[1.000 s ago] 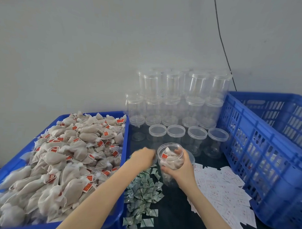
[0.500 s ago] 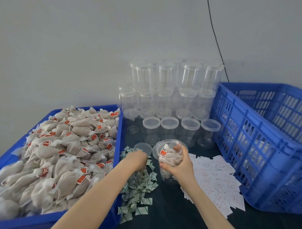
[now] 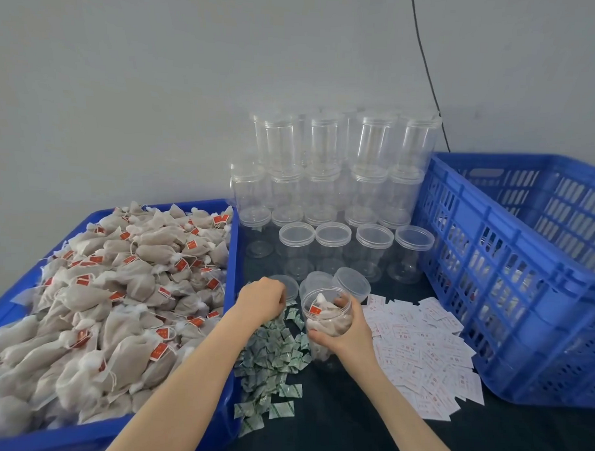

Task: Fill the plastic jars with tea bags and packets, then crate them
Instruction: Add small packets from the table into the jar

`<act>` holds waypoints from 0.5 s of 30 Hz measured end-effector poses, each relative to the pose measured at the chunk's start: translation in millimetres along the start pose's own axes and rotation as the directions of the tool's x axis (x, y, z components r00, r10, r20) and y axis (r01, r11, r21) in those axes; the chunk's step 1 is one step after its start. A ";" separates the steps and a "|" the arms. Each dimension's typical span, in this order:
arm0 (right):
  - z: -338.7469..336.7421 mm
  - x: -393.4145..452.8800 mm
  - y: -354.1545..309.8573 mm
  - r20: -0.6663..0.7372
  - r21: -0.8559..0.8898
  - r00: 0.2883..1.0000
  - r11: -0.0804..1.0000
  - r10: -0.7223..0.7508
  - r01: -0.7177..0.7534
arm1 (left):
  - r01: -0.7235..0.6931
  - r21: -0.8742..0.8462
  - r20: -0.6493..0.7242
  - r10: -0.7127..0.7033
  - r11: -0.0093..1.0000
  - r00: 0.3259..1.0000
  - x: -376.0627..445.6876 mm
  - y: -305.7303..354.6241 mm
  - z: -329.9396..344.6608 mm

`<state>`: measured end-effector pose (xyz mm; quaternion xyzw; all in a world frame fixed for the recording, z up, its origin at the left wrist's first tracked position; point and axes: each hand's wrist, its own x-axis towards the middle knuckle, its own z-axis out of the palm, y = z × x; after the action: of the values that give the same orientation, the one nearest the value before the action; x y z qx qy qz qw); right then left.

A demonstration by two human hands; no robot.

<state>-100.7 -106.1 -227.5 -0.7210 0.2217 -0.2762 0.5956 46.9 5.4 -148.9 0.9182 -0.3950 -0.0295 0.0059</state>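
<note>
Right hand point(image 3: 348, 331) grips jar point(image 3: 326, 315) holding tea bags; left hand point(image 3: 263, 298) curled on packets point(image 3: 274, 356).

- We see the right hand point(image 3: 348, 331) holding a jar point(image 3: 326, 314) with tea bags inside it.
- Our left hand point(image 3: 261, 300) reaches, fingers curled, into the green packets point(image 3: 271, 356).
- A bin point(image 3: 233, 243) of tea bags point(image 3: 118, 303) sits left, a crate point(image 3: 511, 253) right.

Free: dark bench point(image 3: 366, 426) strip, lower centre. Blocked: tea-bag tray point(image 3: 232, 256) left, blue crate point(image 3: 510, 276) right, stacked jars point(image 3: 335, 179) at centre back.
</note>
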 end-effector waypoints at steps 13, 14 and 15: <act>5.5 -5.2 -1.1 0.010 0.000 1.000 1.000 -0.007 0.007 | 0.013 -0.016 0.241 -0.009 1.000 0.970 2.5 -3.9 9.7; 5.5 -5.5 -0.8 0.009 -0.003 1.000 1.000 -0.013 0.013 | 0.013 -0.022 0.254 -0.007 1.000 0.967 2.7 -3.9 9.6; 5.5 -5.9 -0.5 0.010 -0.005 1.000 1.000 -0.018 0.018 | 0.009 -0.025 0.263 -0.002 1.000 0.965 3.3 -4.4 9.8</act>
<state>-101.5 -98.1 -228.6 -0.7256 0.2130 -0.2775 0.5925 51.7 6.1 -158.9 0.9071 -0.3891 -0.1564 -0.0346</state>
